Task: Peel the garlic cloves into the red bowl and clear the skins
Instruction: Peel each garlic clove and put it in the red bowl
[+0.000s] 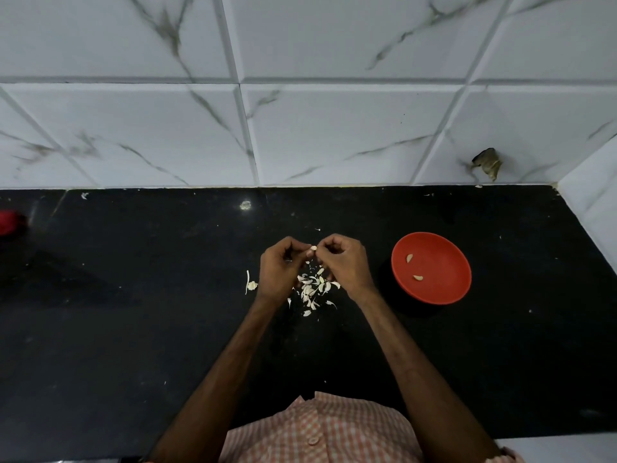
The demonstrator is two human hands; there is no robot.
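A garlic clove (313, 248) is pinched between the fingertips of my left hand (282, 270) and my right hand (344, 262), held above the black counter. Below the hands lies a pile of white garlic skins and cloves (314, 289); which pieces are cloves I cannot tell. A loose piece of skin (250, 285) lies just left of my left hand. The red bowl (444, 289) stands to the right of my right hand with two peeled cloves (409, 258) inside.
The black counter (133, 295) meets a white marble-tile wall (300, 128) at the back and a side wall at the far right. A red object (10, 222) sits at the left edge. Small skin flecks dot the counter.
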